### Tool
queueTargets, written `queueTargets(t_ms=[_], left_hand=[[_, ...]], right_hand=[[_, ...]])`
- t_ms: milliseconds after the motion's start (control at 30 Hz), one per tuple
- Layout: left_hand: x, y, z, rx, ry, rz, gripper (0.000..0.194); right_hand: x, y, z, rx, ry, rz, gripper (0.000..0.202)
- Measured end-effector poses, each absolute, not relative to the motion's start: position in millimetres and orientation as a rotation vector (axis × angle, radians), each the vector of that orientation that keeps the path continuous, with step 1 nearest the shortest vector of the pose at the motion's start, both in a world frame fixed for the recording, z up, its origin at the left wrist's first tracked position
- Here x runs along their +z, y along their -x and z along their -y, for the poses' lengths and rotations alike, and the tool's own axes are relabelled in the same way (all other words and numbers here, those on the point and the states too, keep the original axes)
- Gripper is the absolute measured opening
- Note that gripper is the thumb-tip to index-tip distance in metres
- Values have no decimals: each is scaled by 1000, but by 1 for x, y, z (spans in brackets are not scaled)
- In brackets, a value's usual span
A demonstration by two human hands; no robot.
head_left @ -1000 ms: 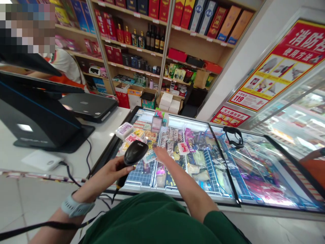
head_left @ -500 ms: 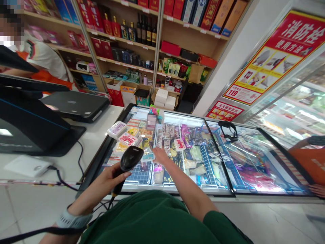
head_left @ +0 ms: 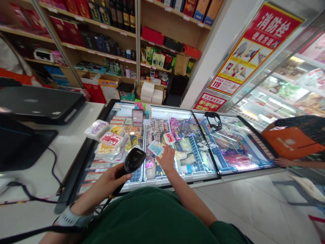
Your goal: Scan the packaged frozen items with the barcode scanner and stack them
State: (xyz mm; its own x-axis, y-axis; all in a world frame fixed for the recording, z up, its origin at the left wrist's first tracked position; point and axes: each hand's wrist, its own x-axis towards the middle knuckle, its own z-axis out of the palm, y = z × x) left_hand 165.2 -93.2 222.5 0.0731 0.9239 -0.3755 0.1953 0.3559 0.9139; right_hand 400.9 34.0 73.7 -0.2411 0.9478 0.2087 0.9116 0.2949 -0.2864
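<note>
My left hand [head_left: 119, 176], with a watch on its wrist, is closed round the handle of a black barcode scanner [head_left: 135, 159] above the glass freezer top. My right hand [head_left: 167, 158] grips the near right edge of a flat plastic food box with a blue and white label [head_left: 155, 148]. Just beyond that hand lies a food box with a red label [head_left: 169, 138] on the glass. Left of the scanner is a pile of clear food boxes [head_left: 111, 139], and a purple-labelled box [head_left: 96, 129] rests by the freezer's left edge.
Through the freezer's glass lid [head_left: 162, 183] I see packets in wire baskets. A black strap-like object [head_left: 213, 121] stands on the glass. At left are a counter [head_left: 88, 113] and a black device [head_left: 40, 105]. A person with an orange apron [head_left: 291, 144] stands at right.
My right hand has moved the blue-labelled box rightward, from behind the scanner toward the red-labelled box. The view has turned right, bringing more of the person at right into sight.
</note>
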Motion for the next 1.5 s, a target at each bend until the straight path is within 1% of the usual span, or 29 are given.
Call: queueTargets(t_ms=[200, 433, 700, 1100, 1300, 1500], left_hand=[[215, -184, 80, 672, -1241, -1292, 47], [219, -194, 75, 613, -1248, -1279, 54], [217, -195, 74, 636, -1240, -1262, 55], [212, -195, 74, 646, -1243, -1260, 51], [208, -195, 73, 654, -1240, -1269, 51], [211, -186, 75, 648, -1233, -1297, 53]], right_hand=[[86, -409, -31, -7, 1658, 2049, 57], [88, -411, -25, -74, 1593, 1987, 57], [90, -411, -21, -87, 1541, 1958, 55], [89, -411, -21, -105, 1560, 1973, 55], [87, -413, -22, -37, 1599, 1970, 55], [80, -425, -49, 200, 1915, 1788, 56]])
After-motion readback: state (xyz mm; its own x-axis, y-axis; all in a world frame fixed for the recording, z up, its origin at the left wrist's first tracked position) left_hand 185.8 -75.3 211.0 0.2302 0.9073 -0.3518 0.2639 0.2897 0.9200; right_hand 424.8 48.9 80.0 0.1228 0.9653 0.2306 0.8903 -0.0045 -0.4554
